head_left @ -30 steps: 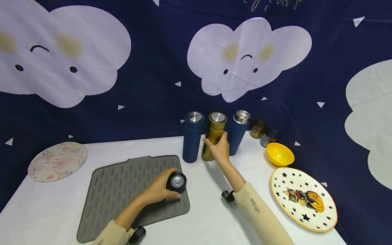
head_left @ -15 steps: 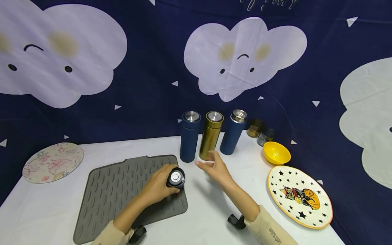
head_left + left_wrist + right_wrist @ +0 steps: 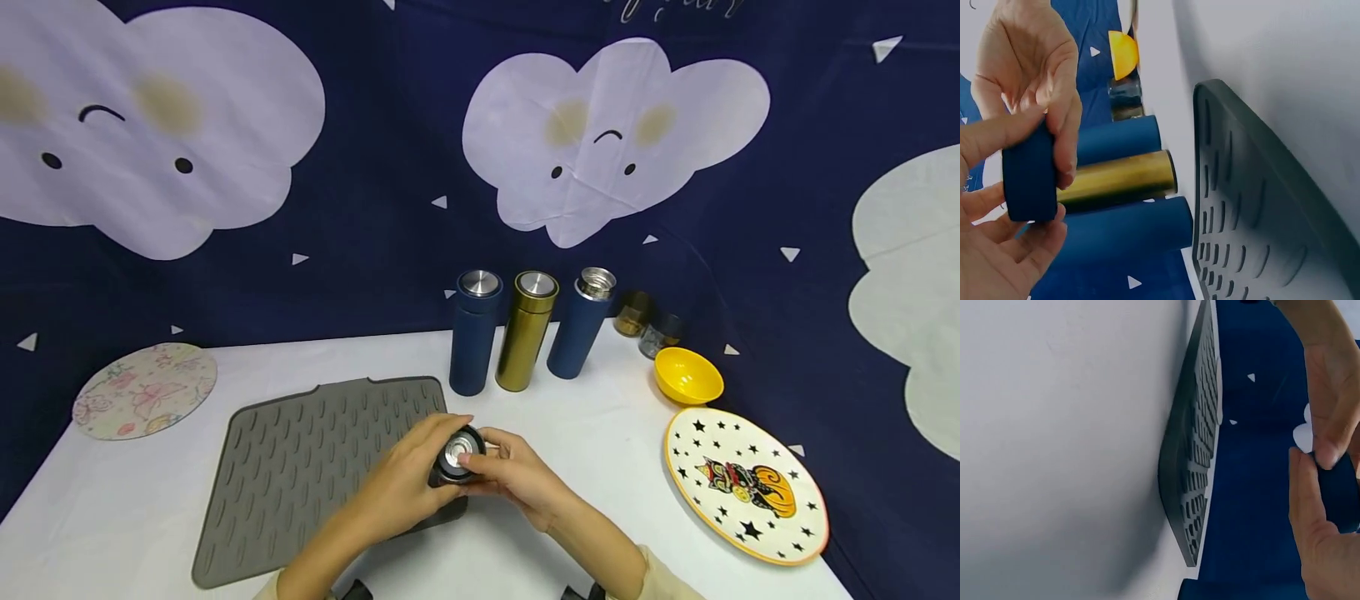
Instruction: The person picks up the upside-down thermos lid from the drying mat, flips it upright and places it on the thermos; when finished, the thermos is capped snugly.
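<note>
Above the right edge of the grey drying mat (image 3: 300, 467), my left hand (image 3: 397, 483) grips a dark blue bottle lid (image 3: 454, 467), its silvery ringed side facing up in the head view. From the other side my right hand (image 3: 525, 483) pinches the same lid, thumb over its silvery face and fingers at its edge. The left wrist view shows the lid's plain blue side wall (image 3: 1030, 178) between both hands. Behind them stand a lidded blue bottle (image 3: 472, 346), a lidded gold bottle (image 3: 525, 342) and a blue bottle (image 3: 579, 337) with its steel mouth uncovered.
To the right are a yellow bowl (image 3: 688, 377), an oval plate (image 3: 742, 533) with a cat and stars, and two small dark-lidded jars (image 3: 660, 335). A floral round mat (image 3: 146, 392) lies at the far left. A dark blue cloth (image 3: 390, 283) hangs behind the table.
My right hand has let go of the gold bottle and come down to the lid. My left hand, still gripping the lid, has shifted slightly right. The bottles stay in place.
</note>
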Demonstrator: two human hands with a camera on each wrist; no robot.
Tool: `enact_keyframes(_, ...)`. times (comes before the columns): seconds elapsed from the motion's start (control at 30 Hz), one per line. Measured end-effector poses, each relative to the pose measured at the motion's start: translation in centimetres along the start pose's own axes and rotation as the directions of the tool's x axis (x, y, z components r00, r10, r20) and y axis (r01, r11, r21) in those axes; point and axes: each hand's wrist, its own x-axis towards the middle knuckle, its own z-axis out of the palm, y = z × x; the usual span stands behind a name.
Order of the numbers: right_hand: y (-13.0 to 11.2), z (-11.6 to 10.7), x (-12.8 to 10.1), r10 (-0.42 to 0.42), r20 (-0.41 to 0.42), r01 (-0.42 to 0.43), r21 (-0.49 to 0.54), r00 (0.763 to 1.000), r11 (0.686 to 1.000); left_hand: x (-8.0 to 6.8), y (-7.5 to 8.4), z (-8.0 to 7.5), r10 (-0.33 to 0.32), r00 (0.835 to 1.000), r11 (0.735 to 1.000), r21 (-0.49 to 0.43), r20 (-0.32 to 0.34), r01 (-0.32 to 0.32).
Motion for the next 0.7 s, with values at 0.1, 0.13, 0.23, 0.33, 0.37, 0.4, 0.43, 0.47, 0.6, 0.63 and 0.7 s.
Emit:
enact_keyframes(0.1,0.3,0.1,-0.5,-0.045,-0.047,0.042,-0.059,0.998,0.997,-0.2,0.1,-0.1,-0.077,0.996,0.991,-0.108,0.034,0.08)
enact_keyframes(0.13,0.4,0.1,-0.6,-0.079,-0.063,0.073,-0.095,0.995,0.993,-0.2,0.1,-0.1,-0.107,0.993,0.98,-0.163,0.045,0.113)
enact_keyframes(0.23,0.7,0.1,-0.9,-0.256,-0.117,0.214,-0.291,0.959,0.932,-0.2,-0.2,-0.3,-0.184,0.979,0.922,-0.331,0.083,0.201)
enact_keyframes(0.33,1.1,0.0,-1.0,-0.489,-0.112,0.366,-0.526,0.865,0.768,-0.2,-0.6,-0.3,-0.207,0.971,0.861,-0.449,0.12,0.239)
enact_keyframes(0.37,1.3,-0.1,-1.0,-0.562,-0.093,0.406,-0.597,0.822,0.692,-0.2,-0.6,-0.3,-0.208,0.969,0.846,-0.474,0.13,0.245)
enact_keyframes(0.4,1.4,-0.1,-1.0,-0.63,-0.061,0.443,-0.658,0.774,0.609,-0.3,-0.7,-0.4,-0.21,0.968,0.832,-0.495,0.141,0.252)
enact_keyframes(0.43,1.6,-0.2,-0.9,-0.69,-0.019,0.482,-0.701,0.723,0.525,-0.3,-0.8,-0.3,-0.205,0.967,0.819,-0.515,0.148,0.253)
enact_keyframes(0.47,1.7,-0.3,-0.9,-0.742,0.027,0.52,-0.73,0.67,0.444,-0.3,-0.8,-0.4,-0.204,0.966,0.802,-0.539,0.158,0.258)
enact_keyframes(0.6,1.6,-0.7,-0.7,-0.866,0.247,0.608,-0.79,0.435,0.08,-0.2,-1.0,-0.4,-0.163,0.969,0.738,-0.63,0.185,0.244)
enact_keyframes(0.63,1.5,-0.8,-0.6,-0.875,0.304,0.616,-0.788,0.376,-0.009,-0.2,-1.0,-0.4,-0.148,0.971,0.723,-0.649,0.189,0.237)
enact_keyframes(0.7,1.2,-0.8,-0.5,-0.869,0.421,0.604,-0.773,0.26,-0.193,-0.2,-0.9,-0.4,-0.117,0.974,0.699,-0.68,0.195,0.22)
